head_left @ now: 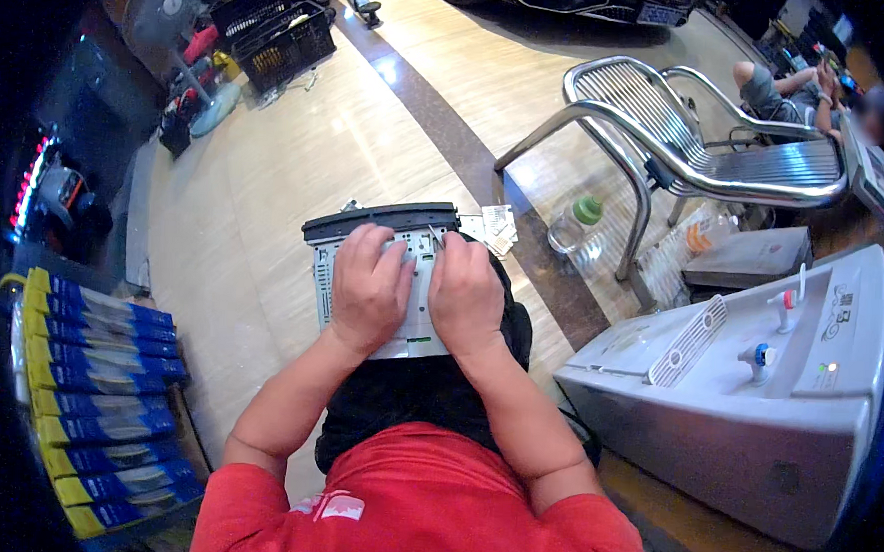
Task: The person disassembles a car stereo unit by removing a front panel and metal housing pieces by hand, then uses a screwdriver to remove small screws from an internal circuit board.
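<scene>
On my lap lies a boxy silver metal unit (418, 319) with a long black front panel (380, 216), which looks like a car stereo. Its top is covered in slots and holes, and small green patches show through. My left hand (368, 283) is on the unit's top, its fingers curled and bunched near the middle; whatever they pinch, if anything, is hidden. Close beside it, my right hand (466, 292) is closed in a pinch. A thin metal tool tip (434, 234) pokes out from its fingertips near the black panel; the rest of that tool is covered.
White paper slips (499, 225) show just beyond my right hand. A green-capped bottle (575, 223) stands near a metal bench chair (704, 154). To the right is a water dispenser (692, 415), to the left stacked blue-yellow packs (101, 399). Another person (785, 94) sits far right.
</scene>
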Demonstrator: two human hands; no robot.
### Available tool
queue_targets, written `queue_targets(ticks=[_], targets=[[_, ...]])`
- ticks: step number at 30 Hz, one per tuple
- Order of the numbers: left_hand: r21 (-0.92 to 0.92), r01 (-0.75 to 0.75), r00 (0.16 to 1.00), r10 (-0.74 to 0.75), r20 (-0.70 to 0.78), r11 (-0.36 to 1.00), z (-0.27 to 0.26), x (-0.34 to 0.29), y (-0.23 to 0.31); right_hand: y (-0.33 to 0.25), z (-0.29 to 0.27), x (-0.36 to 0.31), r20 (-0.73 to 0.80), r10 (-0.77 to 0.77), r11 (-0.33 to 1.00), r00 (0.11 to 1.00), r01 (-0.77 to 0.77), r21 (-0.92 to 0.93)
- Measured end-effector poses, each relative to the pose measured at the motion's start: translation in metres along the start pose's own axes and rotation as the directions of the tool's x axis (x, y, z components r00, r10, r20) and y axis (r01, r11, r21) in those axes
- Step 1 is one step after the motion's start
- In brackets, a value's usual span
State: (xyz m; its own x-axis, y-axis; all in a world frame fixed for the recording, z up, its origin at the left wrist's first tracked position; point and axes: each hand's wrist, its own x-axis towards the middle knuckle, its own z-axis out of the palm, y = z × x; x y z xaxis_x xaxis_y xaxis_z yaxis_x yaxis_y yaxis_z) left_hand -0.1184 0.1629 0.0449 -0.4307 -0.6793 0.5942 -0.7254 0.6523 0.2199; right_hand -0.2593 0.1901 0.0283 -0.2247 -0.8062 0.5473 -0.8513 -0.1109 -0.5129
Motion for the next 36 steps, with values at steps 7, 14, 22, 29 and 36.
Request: queue_targets(ticks=[7, 14, 22, 29, 36], targets=[[0.098, 0.039, 0.998, -0.045, 0.054, 0.994, 0.005, -0.003, 0.013, 0.015, 0.002, 0.004, 0.055, -0.004, 0.999, 0.999, 0.002, 0.038], [0.131, 0.036, 0.996, -0.046, 0.072, 0.991, 0.010, -0.002, 0.007, 0.017, 0.012, 0.020, 0.005, -0.015, 0.994, 1.000, 0.014, 0.112], [0.110, 0.049, 0.987, -0.065, 0.149, 0.993, 0.015, -0.003, 0.002, 0.024, -0.001, 0.012, 0.139, 0.008, 0.998, 0.990, -0.017, 0.065], [0.128, 0.041, 0.980, -0.065, 0.186, 0.991, 0.012, -0.003, 0.006, 0.032, -0.030, -0.033, 0.180, 0.076, 0.984, 0.981, -0.102, 0.143], [0.182, -0.005, 0.970, -0.039, 0.238, 0.983, 0.015, -0.004, 0.008, 0.066, -0.004, -0.026, 0.332, 0.272, 0.634, 0.903, -0.428, 0.644]])
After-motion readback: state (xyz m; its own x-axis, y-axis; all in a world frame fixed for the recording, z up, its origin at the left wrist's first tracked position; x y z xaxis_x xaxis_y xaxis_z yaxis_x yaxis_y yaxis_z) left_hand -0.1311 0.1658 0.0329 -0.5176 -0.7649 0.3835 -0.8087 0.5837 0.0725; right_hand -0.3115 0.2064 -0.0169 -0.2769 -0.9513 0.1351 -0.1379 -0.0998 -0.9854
